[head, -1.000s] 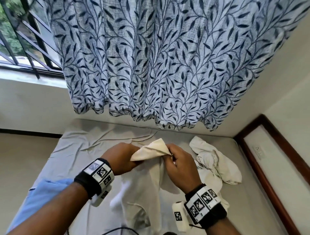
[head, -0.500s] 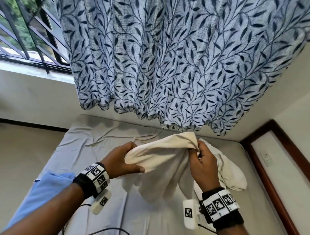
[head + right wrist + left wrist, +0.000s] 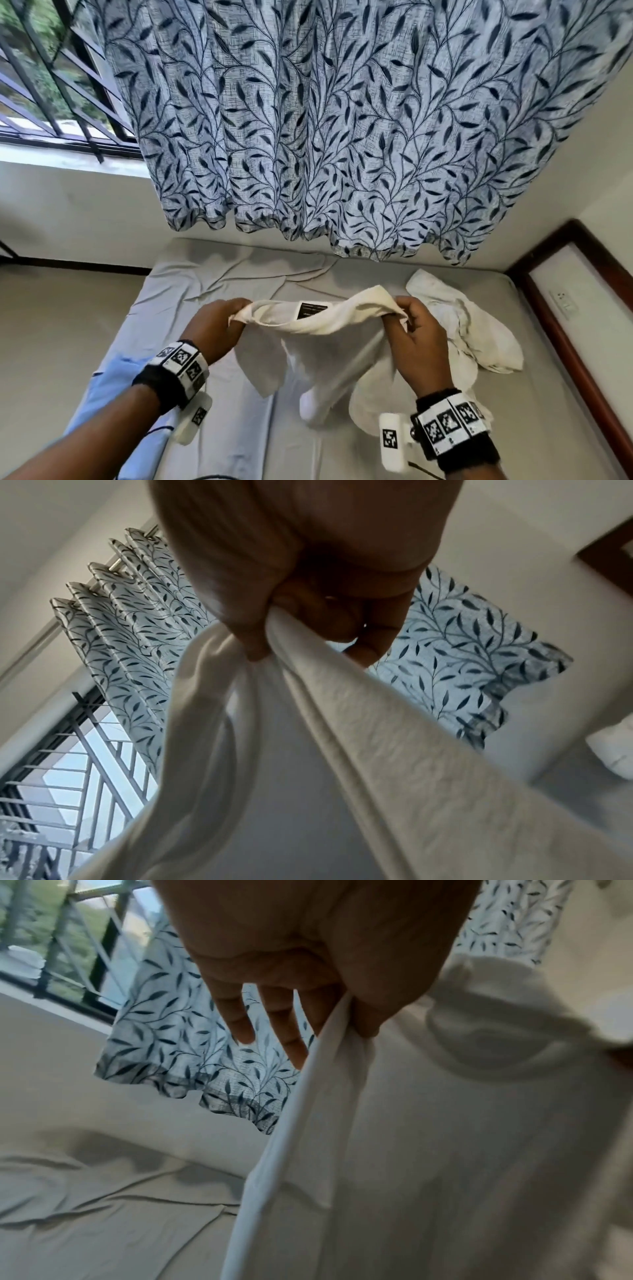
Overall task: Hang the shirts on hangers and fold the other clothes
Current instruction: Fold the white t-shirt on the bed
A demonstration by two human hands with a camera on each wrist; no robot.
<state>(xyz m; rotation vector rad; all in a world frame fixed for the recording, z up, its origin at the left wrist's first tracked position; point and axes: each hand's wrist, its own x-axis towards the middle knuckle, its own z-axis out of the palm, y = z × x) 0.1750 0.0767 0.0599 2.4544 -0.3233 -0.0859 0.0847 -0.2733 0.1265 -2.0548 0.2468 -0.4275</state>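
Grey bed (image 3: 219,442), leaf-print curtain (image 3: 342,120) above, cream shirt (image 3: 329,346) held over it.
Your left hand (image 3: 214,329) pinches one shoulder, your right hand (image 3: 416,339) clamps the other; a black label (image 3: 310,309) shows at the collar, white clothes (image 3: 479,329) lie just right.

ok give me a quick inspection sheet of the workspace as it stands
Surface: bed with wrinkled grey sheet.
Job's things: cream cotton garment with black label, held stretched above the bed; crumpled white garment to its right; light blue garment at the left edge.
Clutter: nothing seen.
Grippers: left hand pinches the cream garment's left end; right hand pinches its right end.
Cables: thin dark cable at the bottom edge.
Surroundings: leaf-patterned blue and white curtain, barred window, dark wooden frame on the right.
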